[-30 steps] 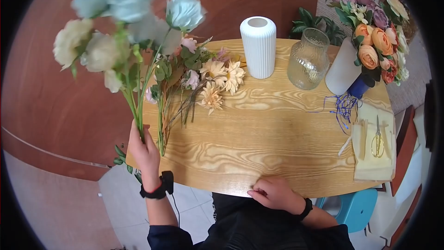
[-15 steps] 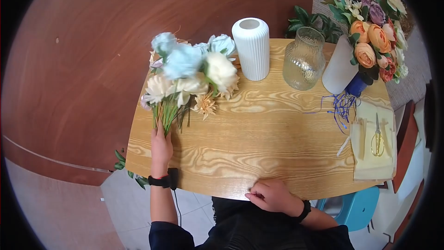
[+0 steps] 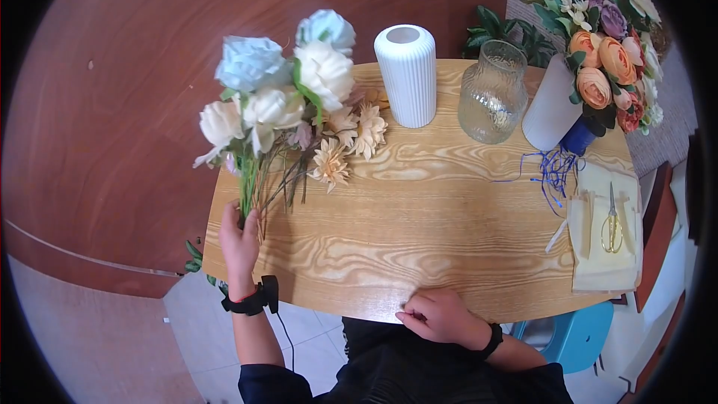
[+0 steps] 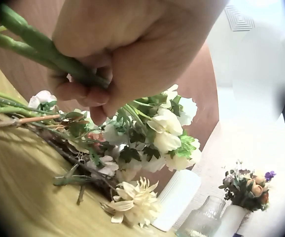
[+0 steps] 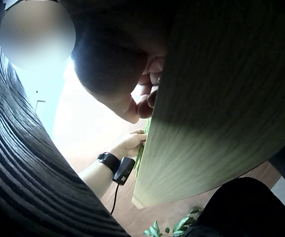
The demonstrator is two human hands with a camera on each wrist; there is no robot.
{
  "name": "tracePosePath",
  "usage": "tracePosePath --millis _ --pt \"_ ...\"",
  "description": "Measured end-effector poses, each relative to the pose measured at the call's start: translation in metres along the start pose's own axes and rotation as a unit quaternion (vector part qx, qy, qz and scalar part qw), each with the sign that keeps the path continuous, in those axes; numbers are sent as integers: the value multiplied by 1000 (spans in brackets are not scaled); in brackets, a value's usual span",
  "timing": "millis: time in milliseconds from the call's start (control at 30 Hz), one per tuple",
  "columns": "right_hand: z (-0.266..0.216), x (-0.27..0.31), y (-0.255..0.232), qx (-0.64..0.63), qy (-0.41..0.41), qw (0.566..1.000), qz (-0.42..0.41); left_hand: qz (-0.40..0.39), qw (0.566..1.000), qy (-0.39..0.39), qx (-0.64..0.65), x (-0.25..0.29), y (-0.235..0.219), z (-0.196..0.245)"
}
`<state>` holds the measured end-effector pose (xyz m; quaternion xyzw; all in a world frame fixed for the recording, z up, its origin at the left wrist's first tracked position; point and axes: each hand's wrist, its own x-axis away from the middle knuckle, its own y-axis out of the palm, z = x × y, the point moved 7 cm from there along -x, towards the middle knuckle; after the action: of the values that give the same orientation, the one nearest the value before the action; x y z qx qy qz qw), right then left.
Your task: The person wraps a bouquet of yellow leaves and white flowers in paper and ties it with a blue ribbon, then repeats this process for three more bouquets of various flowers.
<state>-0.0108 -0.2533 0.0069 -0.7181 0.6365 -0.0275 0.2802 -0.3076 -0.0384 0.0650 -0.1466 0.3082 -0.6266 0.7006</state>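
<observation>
My left hand (image 3: pixel 240 245) grips the green stems of a bunch of pale blue roses (image 3: pixel 253 64) and cream flowers (image 3: pixel 326 73) above the table's left side. In the left wrist view its fingers (image 4: pixel 86 94) curl round thick stems (image 4: pixel 39 45). Under and beside the bunch lie peach flowers (image 3: pixel 330 162) and mixed stems on the wood. At the table's front edge rests my right hand (image 3: pixel 443 317), fingers loosely curled, holding nothing; the right wrist view shows it (image 5: pixel 127 74) dark against the table edge.
A white ribbed vase (image 3: pixel 408 78), a glass vase (image 3: pixel 490 97) and a white vase with orange and purple flowers (image 3: pixel 604 56) stand at the back. Blue ribbon (image 3: pixel 557 172) and gold-handled scissors (image 3: pixel 612 228) on pale wrapping (image 3: pixel 591 269) lie on the right.
The left hand brought the bunch down to the flowers on the table, then lifted it slightly up and left, still gripping it. The right hand has hardly moved.
</observation>
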Motion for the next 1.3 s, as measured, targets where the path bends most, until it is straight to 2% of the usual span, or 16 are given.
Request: tracePosePath --millis 200,367,500,600,633,733,833,933,1033,1133,1233,1300 --pt "1 1 -1 -2 -7 1000 6 105 993 44 24 -7 -28 8" --pt "0 0 -1 1 -5 1000 5 134 990 31 13 -16 -35 6" --pt "0 1 -1 3 -10 1000 9 9 1000 2 13 -28 -12 -38" --pt "0 2 0 5 0 1000 0 -50 988 -10 -142 -22 5 -60" --pt "0 2 0 6 6 1000 -5 -60 986 -87 -126 -21 8 -73" --pt "0 1 -1 8 3 1000 -10 -62 979 -84 -177 -26 7 -69" --pt "-1 1 -1 9 10 1000 -13 -55 981 -60 -178 -28 8 -73" --pt "-1 0 -1 12 1 1000 -7 -59 980 -69 -179 -24 12 -62" --pt "-1 0 -1 8 3 1000 -12 -49 985 -75 -145 -23 13 -68" --pt "-1 0 -1 11 4 1000 -12 -75 985 -151 -24 -19 19 -66" --pt "-1 0 0 11 3 1000 -11 -74 986 -144 -35 -19 23 -81" --pt "-1 1 0 10 4 1000 -12 -68 985 -155 -43 -17 23 -69"
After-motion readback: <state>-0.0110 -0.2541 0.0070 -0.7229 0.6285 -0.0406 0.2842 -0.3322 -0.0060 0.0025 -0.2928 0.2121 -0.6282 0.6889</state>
